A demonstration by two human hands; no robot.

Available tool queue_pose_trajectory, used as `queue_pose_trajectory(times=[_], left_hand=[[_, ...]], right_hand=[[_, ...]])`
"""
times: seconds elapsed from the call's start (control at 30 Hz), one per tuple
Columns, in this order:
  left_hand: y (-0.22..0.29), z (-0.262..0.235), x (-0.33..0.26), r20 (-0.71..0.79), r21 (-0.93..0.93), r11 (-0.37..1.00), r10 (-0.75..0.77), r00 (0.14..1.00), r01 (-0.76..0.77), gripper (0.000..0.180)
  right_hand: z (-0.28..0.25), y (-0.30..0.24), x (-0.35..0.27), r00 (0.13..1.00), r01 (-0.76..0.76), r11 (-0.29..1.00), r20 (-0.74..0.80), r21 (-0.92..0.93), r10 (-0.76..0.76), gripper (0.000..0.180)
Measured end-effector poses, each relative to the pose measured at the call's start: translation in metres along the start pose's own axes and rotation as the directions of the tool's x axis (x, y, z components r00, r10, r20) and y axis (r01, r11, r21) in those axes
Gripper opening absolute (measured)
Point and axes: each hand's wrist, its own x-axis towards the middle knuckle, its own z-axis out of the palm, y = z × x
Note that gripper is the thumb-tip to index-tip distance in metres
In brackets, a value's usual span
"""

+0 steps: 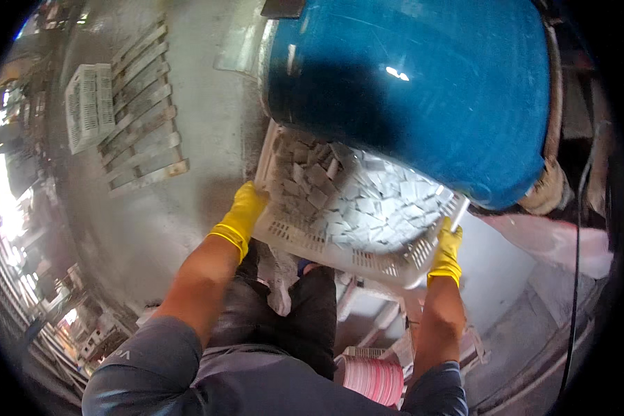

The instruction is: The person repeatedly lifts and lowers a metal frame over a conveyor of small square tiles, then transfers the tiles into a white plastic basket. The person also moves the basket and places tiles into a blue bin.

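Both my hands, in yellow rubber gloves, grip a white slotted plastic crate (305,243) in front of me. My left hand (245,208) is closed on its left near corner, and my right hand (448,243) is closed on its right side. Many flat, pale grey-white pieces, like small tiles, (374,208) fill the crate; those at the left lie in shade. Its far part is hidden under the rounded edge of a big blue drum-shaped body (423,83). What the crate rests on, if anything, cannot be made out.
At the far left, white slotted crates (90,104) stand beside a wooden pallet (142,111) on the grey floor. A red-and-white striped round thing (372,379) is close by my right leg. A black cable (577,277) hangs at the right, near pinkish sheeting (555,239).
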Motion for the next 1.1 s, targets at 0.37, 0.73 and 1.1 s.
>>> queue_pose_trajectory(times=[0.37, 0.73, 1.1], left_hand=[[0.011, 0.003, -0.026, -0.236, 0.028, 0.991, 0.136, 0.962, -0.133, 0.036], [0.008, 0.011, 0.088, -0.036, 0.082, 0.946, 0.318, 0.947, -0.315, 0.046], [-0.038, -0.057, -0.088, -0.079, -0.329, 0.942, 0.051, 0.996, -0.074, 0.041]], right_hand=[[0.008, -0.031, -0.010, 0.954, -0.217, 0.952, 0.256, 0.217, 0.160, 0.026], [-0.011, -0.068, -0.085, 0.990, -0.115, 0.987, 0.099, 0.113, 0.104, 0.036], [-0.029, -0.128, -0.117, 0.957, -0.049, 0.990, 0.289, 0.132, 0.009, 0.015]])
